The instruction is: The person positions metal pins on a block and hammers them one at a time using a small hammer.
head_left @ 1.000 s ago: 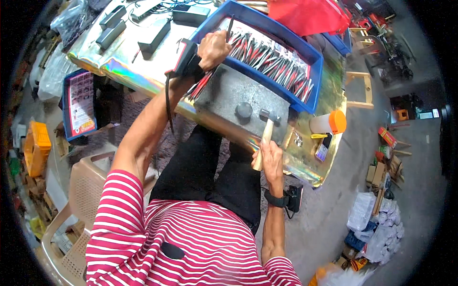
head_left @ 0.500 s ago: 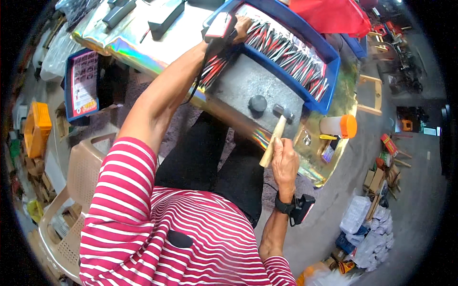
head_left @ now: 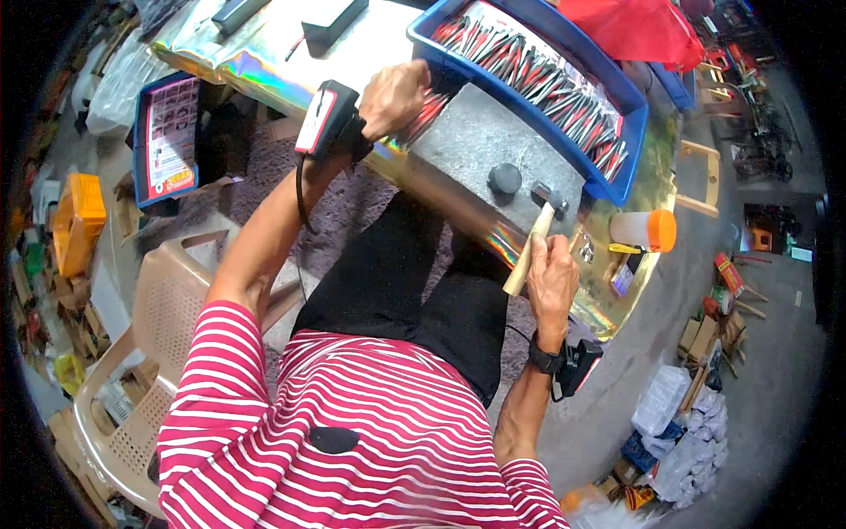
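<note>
Right hand point(head_left: 552, 282): fingers clamped on pale-wooden-handled, dark-metal-headed hammer point(head_left: 530, 250); probably head-heavy, rigid, not fragile; hold mid-handle. Left hand point(head_left: 393, 99): fingers curled, can't tell if holding anything.

A beige chair point(head_left: 181, 291) stands at left, near a yellow-orange crate point(head_left: 79, 225). An orange-lidded jar point(head_left: 641, 231) sits at the right end of the desk point(head_left: 264, 37); pale plastic bundles point(head_left: 692, 458) lie on the floor point(head_left: 775, 379).
</note>
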Tool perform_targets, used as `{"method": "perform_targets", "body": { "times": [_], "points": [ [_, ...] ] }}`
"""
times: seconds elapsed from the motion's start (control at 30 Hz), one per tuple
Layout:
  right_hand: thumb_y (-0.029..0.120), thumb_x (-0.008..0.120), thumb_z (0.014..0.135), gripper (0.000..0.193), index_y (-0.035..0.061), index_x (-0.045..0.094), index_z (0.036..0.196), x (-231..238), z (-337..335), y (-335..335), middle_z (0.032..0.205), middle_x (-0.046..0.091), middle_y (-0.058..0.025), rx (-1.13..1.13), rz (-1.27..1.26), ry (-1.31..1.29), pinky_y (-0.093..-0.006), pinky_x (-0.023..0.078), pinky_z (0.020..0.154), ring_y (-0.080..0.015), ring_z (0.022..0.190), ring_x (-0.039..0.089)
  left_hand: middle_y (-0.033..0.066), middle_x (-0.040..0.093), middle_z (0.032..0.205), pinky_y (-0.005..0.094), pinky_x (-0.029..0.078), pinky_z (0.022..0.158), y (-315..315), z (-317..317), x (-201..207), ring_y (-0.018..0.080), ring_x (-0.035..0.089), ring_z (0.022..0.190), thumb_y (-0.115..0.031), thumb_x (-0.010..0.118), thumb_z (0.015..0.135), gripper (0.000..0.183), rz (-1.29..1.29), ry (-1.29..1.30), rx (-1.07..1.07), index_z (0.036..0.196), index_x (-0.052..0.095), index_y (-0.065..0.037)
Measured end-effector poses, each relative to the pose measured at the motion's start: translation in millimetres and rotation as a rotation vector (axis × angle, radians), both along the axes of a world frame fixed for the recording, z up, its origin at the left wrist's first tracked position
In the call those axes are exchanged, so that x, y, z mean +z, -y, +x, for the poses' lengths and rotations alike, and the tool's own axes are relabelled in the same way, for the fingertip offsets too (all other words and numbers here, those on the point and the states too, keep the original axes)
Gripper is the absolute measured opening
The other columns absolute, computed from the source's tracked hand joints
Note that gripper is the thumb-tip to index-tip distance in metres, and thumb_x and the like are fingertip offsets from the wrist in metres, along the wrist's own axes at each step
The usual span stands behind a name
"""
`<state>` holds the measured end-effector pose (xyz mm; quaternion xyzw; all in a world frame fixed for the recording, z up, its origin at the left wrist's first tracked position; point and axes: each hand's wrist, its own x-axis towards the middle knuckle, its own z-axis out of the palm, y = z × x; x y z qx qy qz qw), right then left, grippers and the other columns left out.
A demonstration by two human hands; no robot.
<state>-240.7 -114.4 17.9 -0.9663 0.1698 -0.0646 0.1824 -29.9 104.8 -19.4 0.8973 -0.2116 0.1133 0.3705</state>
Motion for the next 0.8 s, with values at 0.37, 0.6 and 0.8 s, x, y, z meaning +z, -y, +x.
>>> {"method": "perform_targets", "body": {
  "times": [0.37,0.6,0.8],
  "points": [
    [0.027,0.047,0.083,0.026,0.0016,0.047,0.076,7,-1,-4,0.072,0.055,-0.0197,-0.023,0.015,-0.074,-0.0464,0.04,0.058,-0.0384,0.069,0.054,0.0184,0.057,0.069,0.0433,0.045,0.056,11,-22,-30,0.0343,0.056,0.065,-0.006,0.049,0.072,0.009,0.231,0.174,0.101,0.079,0.054,-0.003],
    [0.026,0.049,0.081,0.025,0.0011,0.047,0.075,5,1,8,0.07,0.055,-0.021,0.019,0.136,-0.024,-0.0463,0.041,0.058,-0.0389,0.069,0.054,0.0189,0.057,0.071,0.0424,0.045,0.058,14,-15,-23,0.0348,0.057,0.067,-0.008,0.048,0.076,0.008,0.275,0.051,0.061,0.081,0.052,-0.004],
    [0.017,0.047,0.08,0.02,-0.0015,0.048,0.072,-1,8,32,0.056,0.051,-0.0168,-0.006,0.458,0.019,-0.0406,0.041,0.05,-0.0301,0.053,0.054,0.0154,0.054,0.07,0.0425,0.04,0.058,5,-3,-30,0.0361,0.053,0.07,-0.008,0.056,0.067,0.015,0.365,0.044,-0.032,0.078,0.046,-0.004]
  ]
}}
